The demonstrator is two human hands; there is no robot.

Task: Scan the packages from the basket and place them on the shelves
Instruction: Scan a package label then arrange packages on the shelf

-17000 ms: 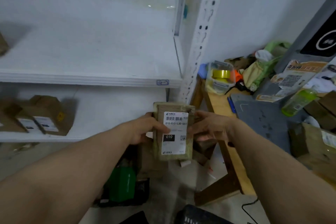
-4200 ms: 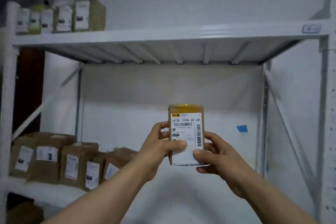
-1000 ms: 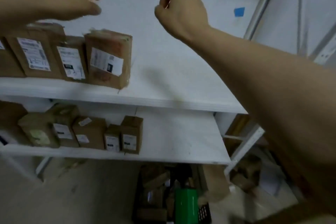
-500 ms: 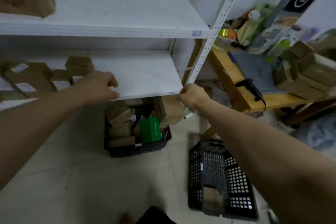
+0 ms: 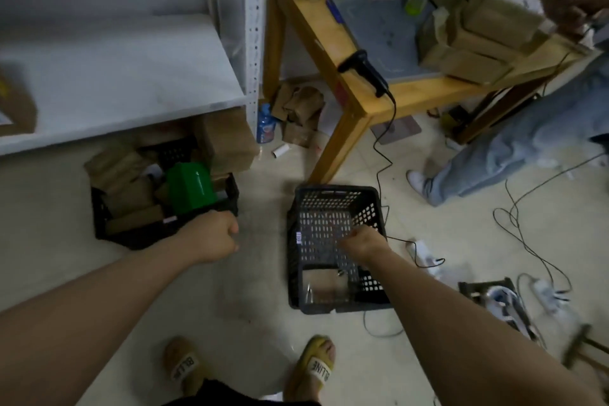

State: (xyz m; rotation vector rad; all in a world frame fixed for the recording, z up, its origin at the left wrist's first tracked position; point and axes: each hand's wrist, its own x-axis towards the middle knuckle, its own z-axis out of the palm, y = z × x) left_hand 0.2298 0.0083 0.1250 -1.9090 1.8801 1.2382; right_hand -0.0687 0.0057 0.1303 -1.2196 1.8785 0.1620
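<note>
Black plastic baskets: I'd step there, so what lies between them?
Head view: bare beige floor separates the box-filled black plastic basket and the nearly empty one; the left hand hovers there.

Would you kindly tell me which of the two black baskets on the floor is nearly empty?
The basket beneath the right hand, mostly bare inside; the left basket is heaped with boxes.

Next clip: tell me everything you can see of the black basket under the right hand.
The black basket is a rectangular plastic crate with perforated walls and a small white tag on one side. It stands upright on the pale floor beside a leg of the wooden table, holding one brown package. The right hand hovers over it; contact is unclear.
</note>
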